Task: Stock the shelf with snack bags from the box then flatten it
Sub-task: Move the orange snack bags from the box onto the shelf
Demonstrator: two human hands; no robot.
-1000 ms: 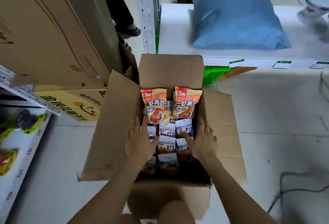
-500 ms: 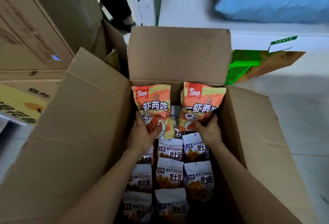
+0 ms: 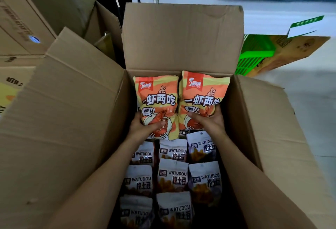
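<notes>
Inside the box — orange bags, WATUDOU bags

The two orange bags read "一虾两吃"; the white bags below read "WATUDOU" and "挖土豆".

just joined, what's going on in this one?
A person is reaching into an open cardboard box of snacks. The left hand grips the left orange snack bag and the right hand grips the right orange snack bag, both at the far end of the box. Rows of white bags fill the rest. The box flaps are open and it is not yet flattened.
</notes>
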